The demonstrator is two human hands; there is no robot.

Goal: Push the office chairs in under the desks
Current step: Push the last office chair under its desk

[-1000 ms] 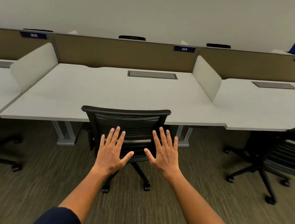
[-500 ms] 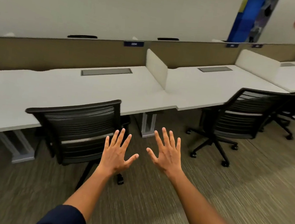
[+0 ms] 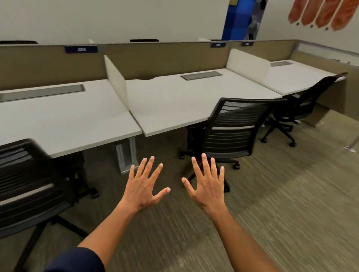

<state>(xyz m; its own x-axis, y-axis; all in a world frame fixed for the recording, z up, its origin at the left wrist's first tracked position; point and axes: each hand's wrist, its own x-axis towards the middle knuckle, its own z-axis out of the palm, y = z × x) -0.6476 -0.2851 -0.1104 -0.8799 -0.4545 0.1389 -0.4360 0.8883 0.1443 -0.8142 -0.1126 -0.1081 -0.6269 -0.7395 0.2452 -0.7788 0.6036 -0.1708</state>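
Two dark sleeves (image 3: 77, 265) were seen at the bottom edge, with both bare forearms stretched forward over the carpet (image 3: 267, 203). The left hand (image 3: 144, 187) and the right hand (image 3: 207, 185) were held side by side in the air, fingers spread wide and palms turned away, with nothing grasped and nothing touched. At the lower left the nearest chair (image 3: 9, 191) was found, blurred, its black slatted back turned toward the viewer and its seat tucked close against the edge of the left tabletop (image 3: 47, 119). A grey desk leg (image 3: 126, 155) was seen between that chair and the hands. Just beyond the right hand the middle chair (image 3: 233, 133) stood on its castors, its mesh back set at an angle to the middle tabletop (image 3: 173, 103), with part of it apart from the desk edge. No object lay on the carpet between the hands and this chair. A white divider panel (image 3: 116, 80) rose between the left and middle tabletops, and a grey cable tray (image 3: 200, 75) was set into the middle one. Farther right a third chair (image 3: 309, 99) was placed at the far tabletop (image 3: 293, 82), behind a second white divider (image 3: 247, 64). A tan partition (image 3: 161, 59) ran behind all the desks, and a blue panel (image 3: 239, 12) and orange wall pieces (image 3: 320, 10) were seen beyond.
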